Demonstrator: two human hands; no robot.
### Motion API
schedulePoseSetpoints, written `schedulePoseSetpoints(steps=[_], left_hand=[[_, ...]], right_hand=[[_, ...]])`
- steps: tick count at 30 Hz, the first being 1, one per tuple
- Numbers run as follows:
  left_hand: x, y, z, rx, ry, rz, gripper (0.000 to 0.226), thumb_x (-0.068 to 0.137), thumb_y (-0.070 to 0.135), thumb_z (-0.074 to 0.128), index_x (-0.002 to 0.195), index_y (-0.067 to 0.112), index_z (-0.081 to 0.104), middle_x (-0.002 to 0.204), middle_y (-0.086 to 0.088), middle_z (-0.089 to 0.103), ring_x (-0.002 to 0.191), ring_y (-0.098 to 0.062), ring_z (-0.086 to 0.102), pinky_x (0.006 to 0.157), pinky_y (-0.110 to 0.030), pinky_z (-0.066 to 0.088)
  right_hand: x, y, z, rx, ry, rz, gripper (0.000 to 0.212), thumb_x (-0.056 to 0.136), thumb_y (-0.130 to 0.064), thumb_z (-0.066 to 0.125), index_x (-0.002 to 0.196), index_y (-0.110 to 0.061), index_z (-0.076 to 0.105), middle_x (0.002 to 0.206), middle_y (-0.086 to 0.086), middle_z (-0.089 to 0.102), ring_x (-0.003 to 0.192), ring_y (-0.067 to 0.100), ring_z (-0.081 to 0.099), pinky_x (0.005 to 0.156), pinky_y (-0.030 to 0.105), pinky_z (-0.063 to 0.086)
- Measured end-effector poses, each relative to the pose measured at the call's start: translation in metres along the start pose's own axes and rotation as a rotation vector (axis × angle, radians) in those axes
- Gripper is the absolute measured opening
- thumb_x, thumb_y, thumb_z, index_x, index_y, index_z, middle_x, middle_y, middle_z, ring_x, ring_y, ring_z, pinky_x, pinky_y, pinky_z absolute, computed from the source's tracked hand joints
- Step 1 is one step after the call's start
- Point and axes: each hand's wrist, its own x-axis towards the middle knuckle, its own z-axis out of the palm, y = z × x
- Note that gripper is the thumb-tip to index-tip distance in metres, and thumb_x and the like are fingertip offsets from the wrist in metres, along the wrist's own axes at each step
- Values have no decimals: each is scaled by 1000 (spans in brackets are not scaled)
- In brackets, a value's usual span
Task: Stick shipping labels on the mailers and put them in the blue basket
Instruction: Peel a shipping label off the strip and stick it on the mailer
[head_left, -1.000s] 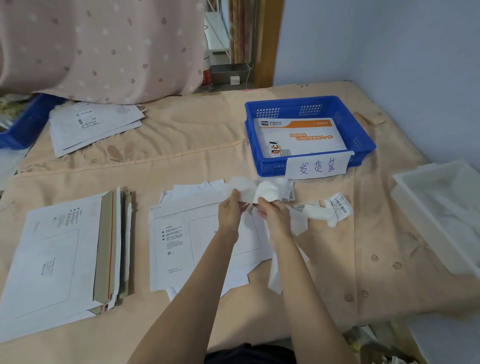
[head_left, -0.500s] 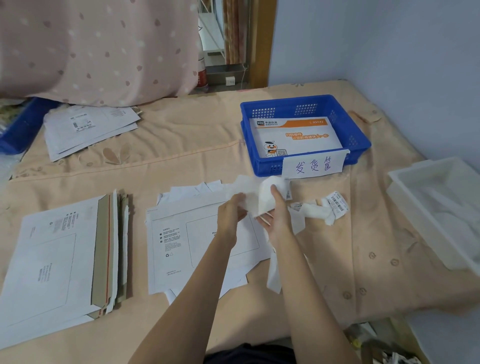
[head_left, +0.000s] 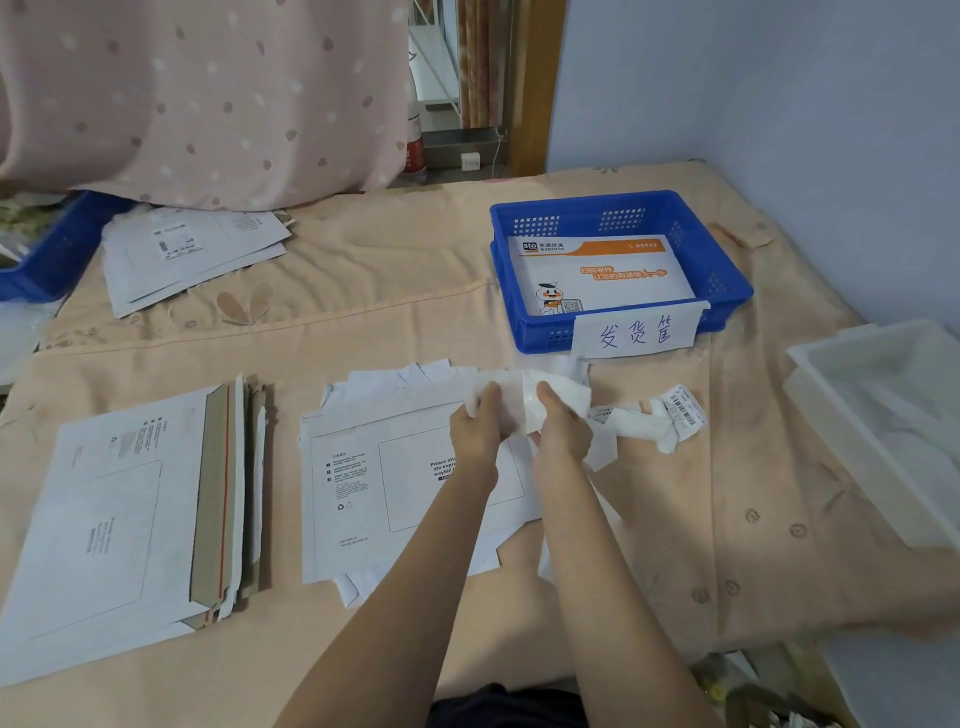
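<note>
Two bare hands show at centre frame, the left hand (head_left: 480, 428) and the right hand (head_left: 563, 428). Two blue perforated plastic baskets: one (head_left: 722, 270) at upper right with a single orange-and-white printed mailer (head_left: 597, 273) inside, the other (head_left: 52, 249) cut off at the left edge. One translucent white plastic tray (head_left: 852, 431) at the right edge. Three piles of white cardboard mailers: lower left (head_left: 119, 509), centre (head_left: 384, 483), upper left (head_left: 192, 249); sheets per pile cannot be counted. One crumpled white barcode label strip (head_left: 665, 415) lies right of centre.

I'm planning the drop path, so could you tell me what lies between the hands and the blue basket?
Head view: only bare peach cloth separates the paper-holding hands from the blue basket.
</note>
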Motion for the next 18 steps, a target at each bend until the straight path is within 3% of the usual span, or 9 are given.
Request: schedulePoseSetpoints(steps=[2,5,8,12,15,18], left_hand=[[4,4,1,-46,25,-41,21,93,26,57,103,8,56,92,-3,59,92,-22,58,64,-22,50],[9,10,0,-125,15,-126,25,92,25,60,105,6,51,101,-7,59,97,-24,58,69,-26,51],[12,13,-3,-243,-14,-190,43,93,22,59,128,-1,48,122,-15,57,99,-26,58,61,-27,53],[15,13,-5,-247,8,-172,50,92,21,61,134,0,43,127,-17,54,99,-27,57,63,-28,53],[18,15,-3,-195,42,-144,40,93,25,60,122,1,48,113,-12,57,98,-28,58,63,-27,53],[17,15,-2,-189,29,-160,38,93,37,58,114,6,51,113,-12,59,105,-31,61,69,-30,55]], right_hand=[[-3,-4,2,122,-29,119,16,83,-17,73,86,-12,57,92,5,64,91,25,62,84,37,54],[-7,-13,0,284,-127,259,23,87,-17,68,104,-10,55,108,9,65,79,20,63,66,28,51],[-5,-15,-5,304,-190,363,27,88,-27,65,111,-15,56,112,2,65,77,13,60,70,24,45],[0,-10,-9,359,-220,316,43,84,-26,68,124,-14,57,109,5,67,85,16,64,69,26,50],[-1,-11,-9,345,-305,244,37,82,-24,68,118,-14,61,108,5,68,89,19,64,71,28,51],[2,-3,-4,6,-306,33,12,79,-12,73,90,-16,67,88,-1,69,88,17,63,77,26,50]])
